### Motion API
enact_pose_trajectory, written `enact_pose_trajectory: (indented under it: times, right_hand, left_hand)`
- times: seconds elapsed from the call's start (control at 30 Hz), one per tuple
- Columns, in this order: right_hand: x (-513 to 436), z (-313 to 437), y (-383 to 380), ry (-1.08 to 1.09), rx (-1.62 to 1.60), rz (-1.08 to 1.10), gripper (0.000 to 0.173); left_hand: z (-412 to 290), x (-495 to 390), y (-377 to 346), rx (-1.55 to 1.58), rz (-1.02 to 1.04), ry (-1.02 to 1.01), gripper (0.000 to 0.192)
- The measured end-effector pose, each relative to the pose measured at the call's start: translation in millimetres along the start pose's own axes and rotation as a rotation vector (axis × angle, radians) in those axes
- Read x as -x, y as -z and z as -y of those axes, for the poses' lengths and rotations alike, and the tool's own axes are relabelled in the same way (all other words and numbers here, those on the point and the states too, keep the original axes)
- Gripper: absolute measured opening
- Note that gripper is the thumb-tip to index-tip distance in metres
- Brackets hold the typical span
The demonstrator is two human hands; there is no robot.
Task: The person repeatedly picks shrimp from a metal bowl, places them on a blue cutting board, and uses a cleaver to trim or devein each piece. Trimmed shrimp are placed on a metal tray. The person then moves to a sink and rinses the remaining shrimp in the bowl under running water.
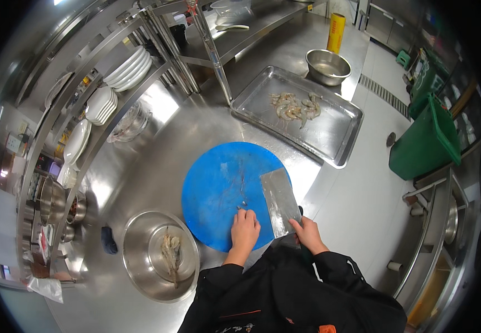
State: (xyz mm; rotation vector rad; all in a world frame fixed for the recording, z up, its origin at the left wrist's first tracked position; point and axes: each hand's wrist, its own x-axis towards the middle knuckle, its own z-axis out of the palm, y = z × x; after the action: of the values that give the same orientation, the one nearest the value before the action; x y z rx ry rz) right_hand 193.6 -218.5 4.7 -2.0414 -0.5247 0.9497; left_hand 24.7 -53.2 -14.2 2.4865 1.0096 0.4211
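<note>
A round blue cutting board point(219, 183) lies in front of me on the steel counter. My right hand point(308, 234) grips a cleaver point(280, 202), its broad blade flat over the board's right edge. My left hand point(245, 233) rests at the board's near part, fingers curled beside small dark scraps point(242, 205); whether anything is pinched in them cannot be seen. To the left, a steel bowl point(136, 258) holds several raw shrimp point(170, 254). Beyond the board, a steel tray point(261, 89) carries a pile of shrimp point(294, 107).
A small steel bowl point(328, 68) and a yellow roll point(336, 33) stand behind the tray. Shelves with white plates point(128, 68) run along the left. A dark object point(109, 240) lies left of the large bowl. Green bins point(423, 141) stand on the floor at right.
</note>
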Motion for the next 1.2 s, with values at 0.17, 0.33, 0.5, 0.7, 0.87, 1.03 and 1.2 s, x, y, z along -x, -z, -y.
enact_pose_trajectory:
  times: [0.17,0.33,0.5,0.7,0.87,1.03,1.2]
  right_hand:
    - [3,-28,1,0.107,0.112,-0.010,0.050]
    - [4,-26,-8,0.066,0.111,0.025,0.052]
    - [2,-24,-10,0.031,0.041,0.099,0.051]
    - [-10,-31,-20,-0.005,0.089,0.015,0.048]
    - [-13,-20,-19,0.050,0.013,0.132,0.039]
    - [-14,-3,-21,0.024,0.024,0.157,0.039]
    - [-16,-1,-25,0.028,0.081,0.140,0.039]
  left_hand:
    - [23,-21,0,0.317,-0.121,0.226,0.021]
    - [-22,-114,58,1.415,-0.114,0.347,0.023]
    - [-88,-137,122,1.388,-0.051,-0.052,0.050]
    - [33,-13,162,1.125,-0.095,0.158,0.035]
    - [208,144,187,0.301,-0.401,0.814,0.034]
    - [271,186,148,-0.064,-0.089,0.723,0.065]
    - [249,167,139,-0.067,-0.007,0.933,0.084]
